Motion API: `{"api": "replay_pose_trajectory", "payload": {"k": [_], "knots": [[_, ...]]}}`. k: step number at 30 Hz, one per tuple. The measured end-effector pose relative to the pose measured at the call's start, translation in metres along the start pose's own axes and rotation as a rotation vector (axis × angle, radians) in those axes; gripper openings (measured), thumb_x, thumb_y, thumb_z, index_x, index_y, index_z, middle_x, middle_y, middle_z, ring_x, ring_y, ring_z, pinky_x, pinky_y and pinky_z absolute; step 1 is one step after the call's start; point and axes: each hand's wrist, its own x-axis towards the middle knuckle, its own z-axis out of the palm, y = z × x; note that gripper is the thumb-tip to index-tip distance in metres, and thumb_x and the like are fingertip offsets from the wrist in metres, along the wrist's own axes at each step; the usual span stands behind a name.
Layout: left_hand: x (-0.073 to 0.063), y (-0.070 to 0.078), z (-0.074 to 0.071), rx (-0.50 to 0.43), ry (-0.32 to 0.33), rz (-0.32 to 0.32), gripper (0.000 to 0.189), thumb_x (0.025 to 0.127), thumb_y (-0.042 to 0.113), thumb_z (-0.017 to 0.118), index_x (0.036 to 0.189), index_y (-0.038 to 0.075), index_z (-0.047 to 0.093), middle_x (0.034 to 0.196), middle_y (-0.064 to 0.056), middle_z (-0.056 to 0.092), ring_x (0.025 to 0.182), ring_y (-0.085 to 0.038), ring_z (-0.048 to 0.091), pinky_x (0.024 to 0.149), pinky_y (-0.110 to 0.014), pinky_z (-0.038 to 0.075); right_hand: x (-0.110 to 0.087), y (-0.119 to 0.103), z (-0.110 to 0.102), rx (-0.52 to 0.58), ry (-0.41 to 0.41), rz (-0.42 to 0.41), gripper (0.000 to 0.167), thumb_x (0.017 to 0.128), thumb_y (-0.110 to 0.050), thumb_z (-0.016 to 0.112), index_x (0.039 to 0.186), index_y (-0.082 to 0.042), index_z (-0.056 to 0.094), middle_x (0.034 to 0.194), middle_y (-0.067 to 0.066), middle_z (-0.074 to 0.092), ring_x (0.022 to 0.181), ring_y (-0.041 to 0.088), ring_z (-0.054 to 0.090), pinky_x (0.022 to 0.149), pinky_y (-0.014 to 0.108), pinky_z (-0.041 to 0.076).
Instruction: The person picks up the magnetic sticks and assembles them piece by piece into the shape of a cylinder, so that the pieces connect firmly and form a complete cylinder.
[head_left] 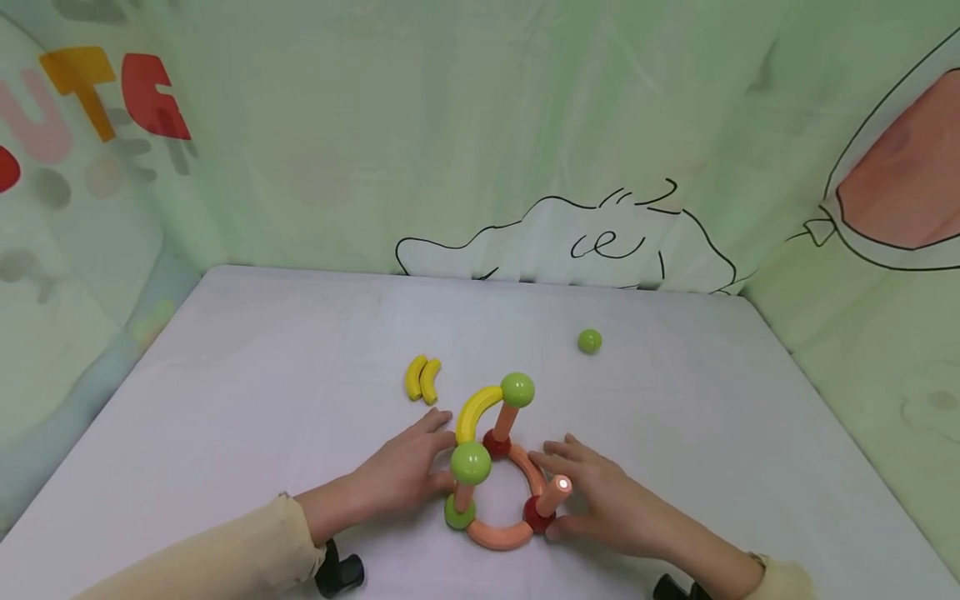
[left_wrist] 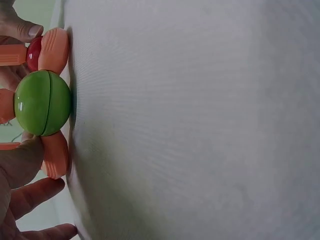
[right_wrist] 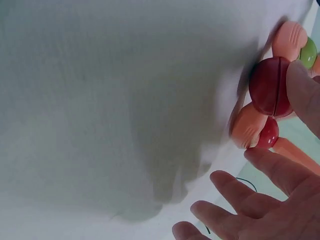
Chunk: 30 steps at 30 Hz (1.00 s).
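Note:
A magnetic-style construction of balls and rods stands between the two hands. Its base has curved orange rods (head_left: 500, 536), a green ball (head_left: 459, 512) and red balls (head_left: 539, 514). Orange sticks (head_left: 554, 497) rise from it, two of them topped by green balls (head_left: 470, 462), which a yellow curved rod (head_left: 477, 412) links. The left hand (head_left: 402, 469) rests at the left side, thumb by the lower green ball and fingers spread. On the right, the right hand (head_left: 600, 498) touches a red base ball (right_wrist: 271, 86) with its thumb; its index fingertip is right at an orange curved rod (right_wrist: 248, 125).
Two yellow curved rods (head_left: 422, 380) lie side by side behind the left hand. A loose green ball (head_left: 589, 341) sits farther back on the right of the white table (head_left: 300, 333). A printed green curtain (head_left: 375, 125) hangs behind the table.

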Motion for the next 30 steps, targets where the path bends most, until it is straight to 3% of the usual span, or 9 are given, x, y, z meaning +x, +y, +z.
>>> {"api": "replay_pose_trajectory", "payload": {"k": [4,11,16,20,22,26,30], "knots": [[0.000,-0.002,0.000,0.004,0.013,0.036,0.032,0.091,0.018,0.076,0.119,0.002,0.071,0.151,-0.024,0.049,0.148,-0.044,0.039,0.118,-0.057,0.038,0.000,-0.001,0.003,0.005,0.005,0.025,0.076,0.071,-0.027,0.093,0.139,-0.012,0.063,0.150,0.019,0.053,0.147,0.054,0.032,0.104,0.078,0.037],[0.001,-0.006,-0.001,-0.005,0.046,0.110,0.015,0.093,0.011,0.072,0.107,0.007,0.073,0.145,-0.027,0.055,0.145,-0.048,0.042,0.117,-0.061,0.037,-0.007,0.002,0.007,-0.037,0.037,-0.049,0.073,0.072,-0.029,0.093,0.137,-0.011,0.065,0.148,0.021,0.054,0.145,0.055,0.035,0.104,0.074,0.042],[0.001,-0.007,-0.002,-0.012,0.032,0.113,0.016,0.092,0.010,0.072,0.109,0.008,0.074,0.147,-0.029,0.053,0.144,-0.053,0.040,0.116,-0.063,0.036,-0.008,0.002,0.004,-0.073,0.030,-0.074,0.071,0.074,-0.029,0.091,0.138,-0.011,0.064,0.149,0.020,0.053,0.144,0.054,0.037,0.103,0.073,0.043],[0.001,-0.007,-0.003,-0.020,0.022,0.106,0.012,0.093,0.011,0.072,0.104,0.010,0.075,0.149,-0.028,0.052,0.145,-0.053,0.038,0.117,-0.064,0.035,-0.002,-0.001,-0.006,-0.126,0.046,-0.038,0.071,0.077,-0.028,0.090,0.140,-0.010,0.062,0.150,0.017,0.054,0.145,0.050,0.039,0.106,0.071,0.042],[0.001,-0.007,-0.004,-0.016,0.020,0.114,0.003,0.094,0.012,0.072,0.095,0.014,0.074,0.147,-0.027,0.054,0.145,-0.053,0.038,0.117,-0.064,0.035,0.002,0.000,-0.015,-0.161,0.088,-0.022,0.070,0.078,-0.025,0.089,0.141,-0.008,0.060,0.149,0.017,0.054,0.144,0.048,0.042,0.107,0.069,0.043],[0.004,-0.007,-0.003,-0.010,0.017,0.118,0.010,0.095,0.012,0.071,0.085,0.016,0.071,0.146,-0.025,0.056,0.145,-0.053,0.037,0.118,-0.062,0.034,0.018,0.013,-0.037,-0.232,0.213,-0.047,0.068,0.082,-0.019,0.086,0.142,-0.004,0.057,0.146,0.022,0.054,0.136,0.048,0.050,0.105,0.065,0.047],[0.006,-0.008,-0.002,-0.015,0.013,0.099,0.008,0.095,0.011,0.070,0.089,0.015,0.073,0.148,-0.027,0.053,0.146,-0.052,0.037,0.119,-0.061,0.034,0.039,0.035,-0.058,-0.274,0.307,-0.080,0.066,0.086,-0.013,0.082,0.144,0.000,0.052,0.145,0.028,0.051,0.133,0.050,0.050,0.106,0.065,0.046]]}}
